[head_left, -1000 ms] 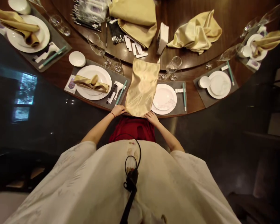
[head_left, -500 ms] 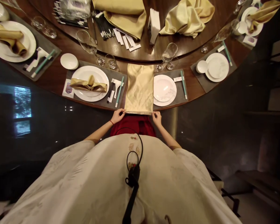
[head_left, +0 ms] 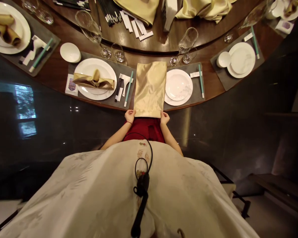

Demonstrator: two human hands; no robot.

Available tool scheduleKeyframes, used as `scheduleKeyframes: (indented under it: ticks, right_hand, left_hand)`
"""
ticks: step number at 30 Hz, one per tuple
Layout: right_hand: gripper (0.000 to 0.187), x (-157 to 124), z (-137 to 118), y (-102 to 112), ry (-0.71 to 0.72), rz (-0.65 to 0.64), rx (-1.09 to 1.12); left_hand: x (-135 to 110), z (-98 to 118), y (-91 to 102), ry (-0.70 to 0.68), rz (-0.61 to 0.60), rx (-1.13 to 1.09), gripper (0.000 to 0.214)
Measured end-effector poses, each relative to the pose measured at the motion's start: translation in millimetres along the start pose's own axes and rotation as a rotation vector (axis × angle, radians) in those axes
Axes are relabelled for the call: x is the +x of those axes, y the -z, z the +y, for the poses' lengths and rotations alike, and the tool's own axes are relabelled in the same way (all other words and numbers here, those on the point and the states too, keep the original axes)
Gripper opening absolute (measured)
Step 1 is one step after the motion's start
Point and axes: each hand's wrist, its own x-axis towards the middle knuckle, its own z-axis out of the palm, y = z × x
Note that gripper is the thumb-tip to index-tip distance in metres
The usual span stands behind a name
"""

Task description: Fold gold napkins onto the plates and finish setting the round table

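Note:
A shiny gold cloth napkin lies flat on the wooden table, its near end reaching over the table edge. At its near left corner my left hand pinches the cloth. My right hand grips the opposite near corner in the same way. The near edge is stretched between both hands and looks turned over. To the left a white plate carries a rolled gold napkin. On the right, a stack of white marbled plates comes close to the cloth's side.
Glasses stand beyond the cloth, with more to the left. Green chopsticks and a spoon lie on grey placemats. The turntable holds a napkin pile and black chopsticks.
The near edge of the napkin has been turned over into a wider band. My hands have moved slightly with it, still pinching the corners. The view has shifted a little toward me.

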Motion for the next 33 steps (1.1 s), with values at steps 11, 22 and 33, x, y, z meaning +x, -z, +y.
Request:
scheduleKeyframes:
  ticks: [11, 22, 33]
  right_hand:
    - [0.035, 5.3, -40.2, 61.1, 0.222, -0.552, -0.026]
    - [0.040, 4.3, -69.7, 68.8, 0.573, -0.353, 0.088]
    - [0.037, -6.5, 4.1, 24.0, 0.173, -0.302, 0.057]
  left_hand:
    - [21.6, 35.6, 60.3, -0.140, -0.449, 0.021, 0.031]
    - [15.8, 89.3, 57.1, -0.666, -0.368, -0.139, 0.006]
    - [-7.4, -11.3, 13.1, -0.088, -0.113, -0.223, 0.003]
